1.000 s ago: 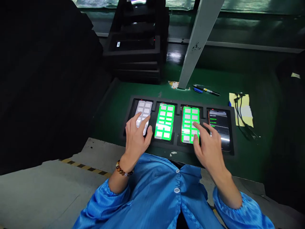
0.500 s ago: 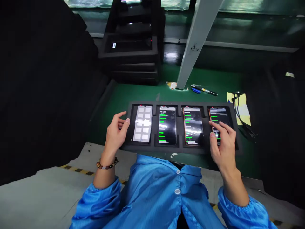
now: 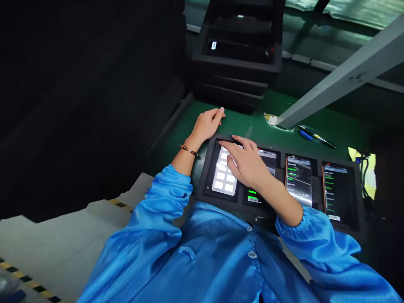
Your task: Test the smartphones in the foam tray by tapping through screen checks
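Note:
A black foam tray holds several phones in a row. The leftmost phone shows white blocks on its screen; the second phone, third phone and rightmost phone show dark screens with green lines. My right hand is spread over the leftmost phone, its fingers apart, and its wrist hides part of the second phone. Beyond the tray's left corner, my left hand is loosely curled above the green table, with nothing visible in it.
Stacked black trays stand at the back. A grey post slants up to the right. Near its foot lie a pen and a blue cap. Black cables lie over yellow paper at the right.
My right hand has moved from the rightmost phone to the leftmost one. My left hand has moved forward past the tray's corner and curled. The view has turned left.

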Action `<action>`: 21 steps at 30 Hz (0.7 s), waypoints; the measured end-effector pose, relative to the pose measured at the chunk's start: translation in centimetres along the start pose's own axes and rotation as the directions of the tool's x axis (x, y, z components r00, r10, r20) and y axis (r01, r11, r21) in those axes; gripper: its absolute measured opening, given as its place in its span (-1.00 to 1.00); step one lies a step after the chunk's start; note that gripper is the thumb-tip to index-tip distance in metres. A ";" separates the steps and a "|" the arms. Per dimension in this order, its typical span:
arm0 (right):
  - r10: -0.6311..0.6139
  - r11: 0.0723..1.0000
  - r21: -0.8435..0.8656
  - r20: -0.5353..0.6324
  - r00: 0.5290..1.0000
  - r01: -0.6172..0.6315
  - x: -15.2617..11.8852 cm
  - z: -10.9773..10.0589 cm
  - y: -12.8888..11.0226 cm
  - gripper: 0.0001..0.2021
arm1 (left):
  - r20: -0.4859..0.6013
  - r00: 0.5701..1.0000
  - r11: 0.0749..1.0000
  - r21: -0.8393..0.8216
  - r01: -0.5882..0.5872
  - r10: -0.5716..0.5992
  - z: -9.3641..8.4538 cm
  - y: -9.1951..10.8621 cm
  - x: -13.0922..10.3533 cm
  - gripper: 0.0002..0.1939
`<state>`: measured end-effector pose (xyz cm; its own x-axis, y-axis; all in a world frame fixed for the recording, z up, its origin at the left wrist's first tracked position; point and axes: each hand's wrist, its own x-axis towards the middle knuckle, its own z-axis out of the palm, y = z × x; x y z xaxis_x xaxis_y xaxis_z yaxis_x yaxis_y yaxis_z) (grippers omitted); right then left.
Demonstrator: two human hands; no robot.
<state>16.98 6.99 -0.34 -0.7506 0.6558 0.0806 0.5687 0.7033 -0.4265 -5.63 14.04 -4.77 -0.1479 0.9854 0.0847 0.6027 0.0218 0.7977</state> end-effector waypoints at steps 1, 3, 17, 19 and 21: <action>-0.013 1.000 -0.015 -0.001 1.000 0.013 -0.2 0.0 -0.1 -0.49 | 0.004 1.000 1.000 -0.008 -0.012 0.012 0.0 -0.1 -0.2 -0.40; -0.049 0.998 -0.030 0.007 0.999 0.049 -1.2 0.0 -0.6 -0.48 | 0.018 0.999 0.999 -0.013 -0.030 0.030 0.0 -0.1 -0.6 -0.41; -0.192 0.979 -0.037 0.172 0.966 0.201 -11.0 1.0 -5.1 -0.25 | 0.045 0.998 0.996 -0.077 -0.038 0.042 0.0 0.3 -0.5 -0.43; -0.143 0.988 -0.038 0.155 0.978 0.150 -12.0 0.6 -4.9 -0.21 | 0.043 0.998 0.997 -0.066 -0.040 0.043 0.0 0.3 -0.5 -0.42; -0.094 0.994 -0.037 0.136 0.986 0.100 -13.0 0.0 -4.7 -0.17 | 0.041 0.998 0.998 -0.048 -0.046 0.048 0.0 0.2 -0.4 -0.41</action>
<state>24.02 -4.83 0.58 -0.8396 0.5432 -0.0029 0.5027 0.7751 -0.3827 -5.40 13.61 -4.63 -0.0870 0.9914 0.0982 0.5704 -0.0312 0.8208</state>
